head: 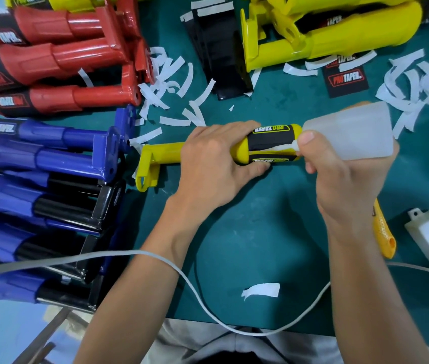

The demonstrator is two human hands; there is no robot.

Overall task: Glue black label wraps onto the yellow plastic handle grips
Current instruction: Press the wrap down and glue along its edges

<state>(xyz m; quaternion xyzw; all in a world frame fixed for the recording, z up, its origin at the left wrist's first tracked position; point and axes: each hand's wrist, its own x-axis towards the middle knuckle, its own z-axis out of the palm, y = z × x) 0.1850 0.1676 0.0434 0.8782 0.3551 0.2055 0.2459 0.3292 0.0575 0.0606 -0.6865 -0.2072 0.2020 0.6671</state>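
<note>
Plainly, the black label wrap point(268, 140) on the yellow handle grip point(165, 153) reads "PRO TAPER" in yellow-edged letters along its far side. The same logo runs along its near edge (only part of it shows there). A loose black label point(346, 80) lying flat near the far right of the green tabletop point(255, 219) reads "PRO TAPER." in red and white. The red grips point(58, 61) at far left carry the same logo turned the other way round, and the blue grips point(37, 153) below them show it only as a blur.

The yellow handle grip lies crosswise at the middle of the tabletop, bracket end to the left. The left hand point(213, 158) grips it around the middle, fingers curled over the top and thumb underneath. The right hand point(344, 179) holds a translucent glue bottle point(350, 132), thumb pressed near its neck. The bottle's nozzle rests in the gap between the wrap's two edges. White paper strips point(166, 74) lie scattered beyond the hands, and a yellow utility knife point(382, 232) lies beside the right wrist.
</note>
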